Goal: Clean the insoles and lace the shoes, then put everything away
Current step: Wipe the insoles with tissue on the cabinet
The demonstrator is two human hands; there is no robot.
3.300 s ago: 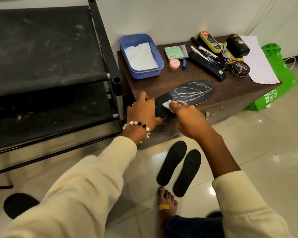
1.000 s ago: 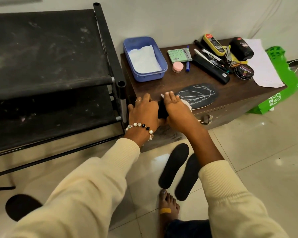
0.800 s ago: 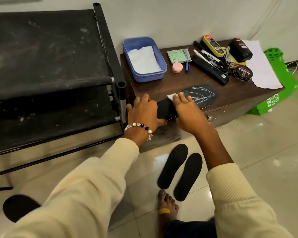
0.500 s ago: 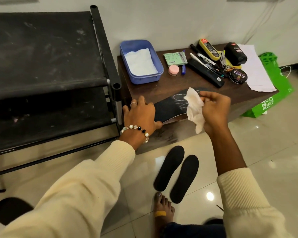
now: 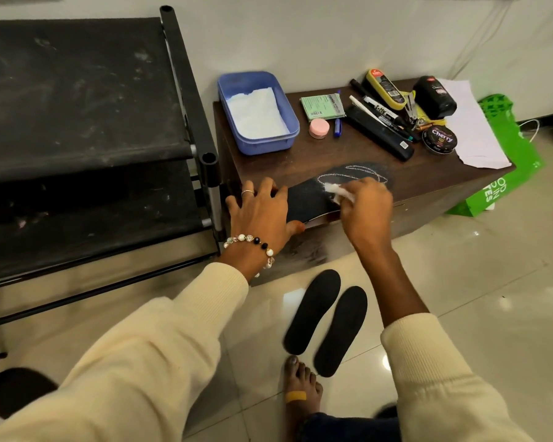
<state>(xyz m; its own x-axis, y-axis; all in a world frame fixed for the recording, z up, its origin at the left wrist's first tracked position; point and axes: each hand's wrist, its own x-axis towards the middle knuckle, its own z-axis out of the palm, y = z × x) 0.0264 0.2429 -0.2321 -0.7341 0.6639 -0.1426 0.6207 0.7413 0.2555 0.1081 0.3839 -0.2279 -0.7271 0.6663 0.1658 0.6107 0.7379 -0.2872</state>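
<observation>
black foam, two spare insoles (image 5: pixel 326 320) lie on the floor tiles nearest. beyond, on the tabletop (image 5: pixel 316 154), the left hand (image 5: pixel 262 215) presses flat on the patterned insole (image 5: pixel 310 199) while the right hand (image 5: pixel 364 208) pinches a white wipe (image 5: pixel 337 191) on it. the cleaning step looks underway; next likely wiping toward the toe.

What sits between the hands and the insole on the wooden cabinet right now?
Only the white wipe, held by the right hand on the patterned insole. The left hand presses its heel end directly.
</observation>
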